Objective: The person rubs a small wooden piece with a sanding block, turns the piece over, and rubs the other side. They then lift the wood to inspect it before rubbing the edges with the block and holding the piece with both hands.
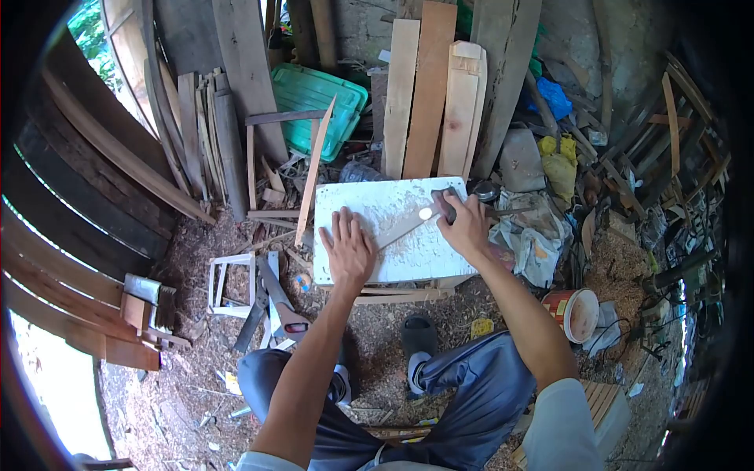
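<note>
A white, worn board [353, 206] lies on a low stand in front of me. Across its middle rests a flat metal blade [402, 230], a saw by its shape, with a dark handle [446, 206] at the right. My right hand [466, 226] is closed around that handle near the board's right edge. My left hand [348, 250] lies flat on the board's left part with its fingers spread, touching or very near the blade's left end. Small scraps or flakes are scattered over the board's surface.
Planks [428, 94] lean behind the board beside a green crate [314, 106]. Another handsaw [287, 314] and a white frame [230, 282] lie at the left on shavings. A bucket [583, 315] stands at the right, below white plastic sacks [538, 255]. Sandals are near my feet.
</note>
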The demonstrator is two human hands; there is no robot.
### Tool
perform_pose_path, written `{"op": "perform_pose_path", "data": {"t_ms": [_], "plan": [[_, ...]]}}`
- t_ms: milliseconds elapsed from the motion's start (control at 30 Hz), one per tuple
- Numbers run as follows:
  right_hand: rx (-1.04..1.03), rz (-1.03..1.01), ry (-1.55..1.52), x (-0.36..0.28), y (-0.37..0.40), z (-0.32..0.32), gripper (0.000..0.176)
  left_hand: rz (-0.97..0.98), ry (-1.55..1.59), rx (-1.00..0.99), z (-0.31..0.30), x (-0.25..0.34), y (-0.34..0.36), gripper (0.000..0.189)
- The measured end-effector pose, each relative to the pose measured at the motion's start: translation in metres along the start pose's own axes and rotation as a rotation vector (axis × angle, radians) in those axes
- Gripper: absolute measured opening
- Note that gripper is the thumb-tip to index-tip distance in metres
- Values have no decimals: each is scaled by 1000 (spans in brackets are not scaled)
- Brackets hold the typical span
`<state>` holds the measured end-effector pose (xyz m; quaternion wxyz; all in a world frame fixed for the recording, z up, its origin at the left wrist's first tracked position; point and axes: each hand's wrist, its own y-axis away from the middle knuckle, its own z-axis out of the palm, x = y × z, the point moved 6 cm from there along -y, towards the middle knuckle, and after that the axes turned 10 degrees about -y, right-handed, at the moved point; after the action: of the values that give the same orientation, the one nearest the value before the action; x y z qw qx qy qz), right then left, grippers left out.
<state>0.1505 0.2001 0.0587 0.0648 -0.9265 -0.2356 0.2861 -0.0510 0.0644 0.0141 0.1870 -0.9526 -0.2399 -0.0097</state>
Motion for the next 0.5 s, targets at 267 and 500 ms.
{"op": "perform_pose_path", "data": {"t_ms": [267, 500], "plan": [[-195, -147, -79, -36, 20, 16, 53, 366, 295, 68, -35, 17, 11, 34], [0, -61, -183, 11, -1, -11, 51, 339, 341, 100, -27, 16, 13, 20]]}}
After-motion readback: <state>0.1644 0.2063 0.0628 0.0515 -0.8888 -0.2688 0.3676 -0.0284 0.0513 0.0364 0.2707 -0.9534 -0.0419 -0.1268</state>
